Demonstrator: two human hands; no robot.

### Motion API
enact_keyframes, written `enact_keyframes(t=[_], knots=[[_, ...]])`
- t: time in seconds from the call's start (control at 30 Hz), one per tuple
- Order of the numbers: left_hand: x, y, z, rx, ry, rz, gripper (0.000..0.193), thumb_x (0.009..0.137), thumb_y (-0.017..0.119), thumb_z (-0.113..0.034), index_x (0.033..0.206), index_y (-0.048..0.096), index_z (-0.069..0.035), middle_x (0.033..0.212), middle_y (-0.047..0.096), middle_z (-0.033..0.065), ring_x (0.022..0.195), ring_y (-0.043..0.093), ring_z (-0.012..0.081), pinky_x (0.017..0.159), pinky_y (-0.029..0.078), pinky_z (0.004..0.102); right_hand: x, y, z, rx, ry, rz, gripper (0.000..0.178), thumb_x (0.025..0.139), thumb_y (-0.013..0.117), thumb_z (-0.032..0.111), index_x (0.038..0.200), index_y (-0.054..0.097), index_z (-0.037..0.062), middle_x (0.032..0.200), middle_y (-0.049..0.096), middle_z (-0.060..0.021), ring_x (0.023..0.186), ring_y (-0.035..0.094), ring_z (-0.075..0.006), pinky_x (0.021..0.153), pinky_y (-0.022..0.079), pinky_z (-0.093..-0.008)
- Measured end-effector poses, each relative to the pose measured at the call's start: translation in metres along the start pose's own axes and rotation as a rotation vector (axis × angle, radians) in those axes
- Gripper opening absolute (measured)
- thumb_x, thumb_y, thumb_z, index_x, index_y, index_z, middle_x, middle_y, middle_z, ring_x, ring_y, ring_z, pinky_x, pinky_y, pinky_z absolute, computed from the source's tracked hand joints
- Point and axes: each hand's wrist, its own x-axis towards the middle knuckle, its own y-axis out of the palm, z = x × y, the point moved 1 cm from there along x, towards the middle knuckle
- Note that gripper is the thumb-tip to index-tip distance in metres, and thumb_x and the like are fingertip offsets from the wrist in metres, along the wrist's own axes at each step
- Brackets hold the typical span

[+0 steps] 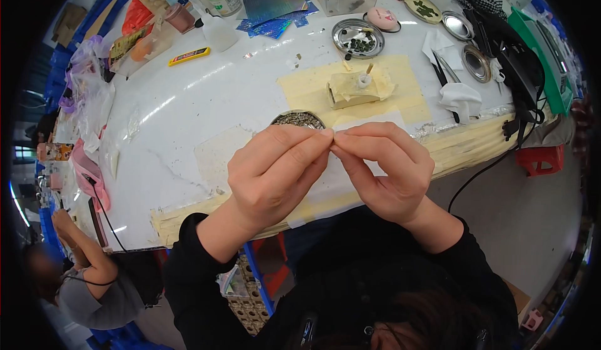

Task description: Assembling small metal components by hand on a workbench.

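Pinching together at the fingertips, the left hand and right hand are held over the worktop; whatever's gripped can't be made out.

The left hand and right hand meet fingertip to fingertip above the near edge of the table, with a small round dish just behind them. Farther back a taped block sits on a paper sheet, and behind that lies a metal tray. Scissors lie to the right, a cutter knife far left.
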Motion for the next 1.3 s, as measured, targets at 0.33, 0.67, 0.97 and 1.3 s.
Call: enact_keyframes(t=[0.33, 0.67, 0.97, 1.3], knots=[[0.004, -0.005, 0.002, -0.183, -0.028, 0.035, 0.024, 0.068, 0.079, 0.005, 0.091, 0.074, -0.002, 0.083, 0.069, 0.0079, 0.073, 0.069, 0.0202, 0.060, 0.055, 0.0289, -0.005, -0.006, -0.017, 1.346, 1.019, 0.281, 0.016, 0.097, 0.063, 0.012, 0.106, 0.062, -0.0018, 0.094, 0.069, -0.0076, 0.089, 0.068, -0.0131, 0.080, 0.058, -0.0272], [0.000, 0.001, 0.000, -0.021, -0.039, 0.007, 0.026, 0.067, 0.078, 0.007, 0.091, 0.072, 0.000, 0.083, 0.069, 0.0094, 0.071, 0.068, 0.0218, 0.059, 0.055, 0.0294, 0.001, -0.002, -0.003, 0.237, 0.236, 0.073, 0.009, 0.085, 0.072, -0.003, 0.093, 0.068, -0.0034, 0.085, 0.069, -0.0072, 0.077, 0.068, -0.0116, 0.070, 0.056, -0.0249], [0.003, -0.002, 0.002, -0.142, -0.030, 0.004, 0.025, 0.068, 0.079, 0.006, 0.091, 0.073, -0.002, 0.083, 0.069, 0.0083, 0.071, 0.068, 0.0205, 0.059, 0.054, 0.0283, -0.003, -0.002, -0.011, 1.092, 0.868, 0.149, 0.012, 0.093, 0.068, 0.006, 0.101, 0.066, -0.0021, 0.092, 0.069, -0.0067, 0.081, 0.069, -0.0141, 0.075, 0.058, -0.0262], [0.003, 0.000, 0.004, -0.083, -0.020, -0.010, 0.026, 0.068, 0.078, 0.007, 0.092, 0.073, -0.001, 0.083, 0.069, 0.0085, 0.072, 0.068, 0.0204, 0.060, 0.054, 0.0279, -0.004, -0.001, -0.013, 1.169, 0.929, 0.126, 0.013, 0.094, 0.067, 0.006, 0.103, 0.064, -0.0020, 0.096, 0.069, -0.0083, 0.090, 0.069, -0.0154, 0.081, 0.058, -0.0281]])
